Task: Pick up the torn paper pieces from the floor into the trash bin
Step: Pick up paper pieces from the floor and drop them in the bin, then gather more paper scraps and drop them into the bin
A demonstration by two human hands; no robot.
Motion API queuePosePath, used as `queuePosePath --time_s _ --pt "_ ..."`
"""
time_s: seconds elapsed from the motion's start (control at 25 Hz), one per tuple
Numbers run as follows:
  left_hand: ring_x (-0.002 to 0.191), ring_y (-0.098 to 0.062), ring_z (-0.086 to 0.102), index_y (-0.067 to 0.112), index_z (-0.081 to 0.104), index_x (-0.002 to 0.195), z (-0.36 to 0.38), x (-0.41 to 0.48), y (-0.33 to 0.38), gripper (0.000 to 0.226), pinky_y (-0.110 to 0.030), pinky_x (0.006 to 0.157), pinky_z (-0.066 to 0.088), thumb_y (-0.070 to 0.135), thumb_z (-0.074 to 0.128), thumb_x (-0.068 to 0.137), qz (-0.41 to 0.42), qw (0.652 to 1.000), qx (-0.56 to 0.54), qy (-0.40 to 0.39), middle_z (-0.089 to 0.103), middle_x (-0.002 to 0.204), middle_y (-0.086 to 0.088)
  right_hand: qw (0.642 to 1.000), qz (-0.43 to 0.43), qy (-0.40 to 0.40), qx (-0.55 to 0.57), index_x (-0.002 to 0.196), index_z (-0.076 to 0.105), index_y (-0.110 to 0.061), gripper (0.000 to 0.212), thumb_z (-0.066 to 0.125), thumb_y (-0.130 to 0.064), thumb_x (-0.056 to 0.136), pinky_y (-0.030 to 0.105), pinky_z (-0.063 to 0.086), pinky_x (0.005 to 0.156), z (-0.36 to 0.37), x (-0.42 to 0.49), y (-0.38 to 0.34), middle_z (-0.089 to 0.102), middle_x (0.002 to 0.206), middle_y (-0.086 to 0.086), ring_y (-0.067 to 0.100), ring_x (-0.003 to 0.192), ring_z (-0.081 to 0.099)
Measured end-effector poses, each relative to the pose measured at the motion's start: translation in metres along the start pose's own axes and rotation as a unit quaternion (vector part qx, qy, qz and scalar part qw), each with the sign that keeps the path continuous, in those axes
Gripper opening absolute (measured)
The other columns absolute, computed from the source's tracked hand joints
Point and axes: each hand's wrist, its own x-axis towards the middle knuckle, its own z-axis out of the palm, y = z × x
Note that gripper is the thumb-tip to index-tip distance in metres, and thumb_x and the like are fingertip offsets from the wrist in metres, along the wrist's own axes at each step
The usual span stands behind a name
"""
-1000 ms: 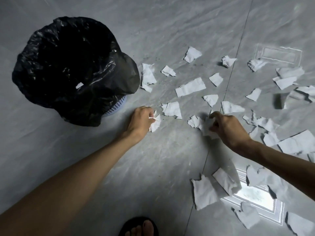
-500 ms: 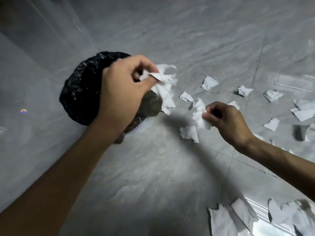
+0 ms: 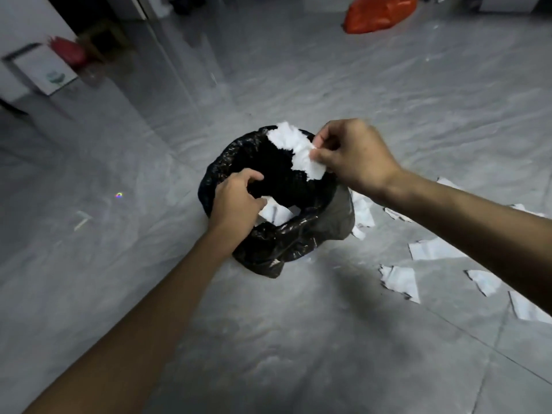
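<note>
The trash bin (image 3: pixel 286 240), lined with a black bag, stands on the grey floor at centre. My left hand (image 3: pixel 236 201) hovers over its near-left rim with fingers loosely curled. White torn paper (image 3: pixel 276 213) sits at its fingertips inside the opening; whether it is gripped or falling is unclear. My right hand (image 3: pixel 352 153) is over the far-right rim, pinching a crumpled bunch of torn paper pieces (image 3: pixel 298 150) above the opening. More torn pieces (image 3: pixel 400 279) lie on the floor right of the bin.
Scattered paper pieces (image 3: pixel 433 249) cover the floor along the right side under my right arm. An orange bag (image 3: pixel 379 11) lies at the far top. A white box (image 3: pixel 44 70) and a red object (image 3: pixel 67 52) sit at the far left.
Both hands rose from the floor with paper and moved over the bin's opening. The view swung so the bin is now at centre.
</note>
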Motion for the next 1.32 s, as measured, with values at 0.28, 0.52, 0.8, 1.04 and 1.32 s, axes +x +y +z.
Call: queuePosePath --time_s 0.28,0.52,0.8,1.04,1.32 --pt "0.060 -0.005 0.053 0.018 0.060 0.106 -0.002 -0.038 0.023 0.032 -0.002 0.062 0.038 0.001 0.066 0.079 0.087 0.988 -0.095 0.089 0.061 0.083 -0.006 0.996 -0.003 -0.067 -0.053 0.111 0.067 -0.014 0.025 0.062 -0.007 0.087 0.004 0.042 0.062 0.005 -0.011 0.013 0.070 0.083 0.001 0.003 0.060 0.058" --pt "0.055 -0.007 0.055 0.012 0.067 0.092 0.070 -0.097 0.067 0.019 -0.007 0.061 0.041 0.002 0.065 0.076 0.199 0.965 -0.134 -0.106 0.065 0.073 0.009 0.969 0.066 -0.186 -0.148 0.089 0.071 -0.013 0.005 0.068 -0.012 0.085 0.001 0.039 0.056 -0.068 -0.115 0.094 0.063 0.062 -0.014 -0.004 0.051 0.058" --pt "0.106 -0.023 0.060 0.015 0.062 0.111 0.176 -0.144 0.060 0.033 -0.024 0.085 0.043 0.013 0.069 0.079 0.212 0.910 0.050 -0.352 0.062 0.109 -0.002 0.868 0.119 -0.383 -0.291 0.124 0.059 -0.025 0.050 0.073 -0.036 0.078 0.023 0.045 0.090 -0.095 -0.318 0.183 0.053 0.140 -0.001 0.012 0.112 0.057" --pt "0.122 -0.034 0.044 0.014 0.046 0.132 0.237 -0.128 0.054 0.057 -0.040 0.103 0.037 0.027 0.070 0.082 0.237 0.911 0.179 -0.287 0.044 0.135 -0.013 0.900 0.069 -0.290 -0.319 0.091 0.063 -0.020 0.014 0.060 -0.033 0.089 0.032 0.048 0.073 -0.086 -0.374 0.207 0.064 0.111 0.001 0.023 0.102 0.062" --pt "0.093 -0.036 0.060 0.005 0.062 0.090 0.247 -0.127 0.048 0.007 -0.043 0.081 0.049 0.011 0.063 0.087 0.211 0.940 0.081 -0.254 0.062 0.100 -0.016 0.928 -0.087 -0.290 -0.218 0.096 0.070 -0.020 0.017 0.057 -0.029 0.088 0.025 0.048 0.098 -0.040 -0.382 0.177 0.066 0.117 -0.006 0.011 0.115 0.058"
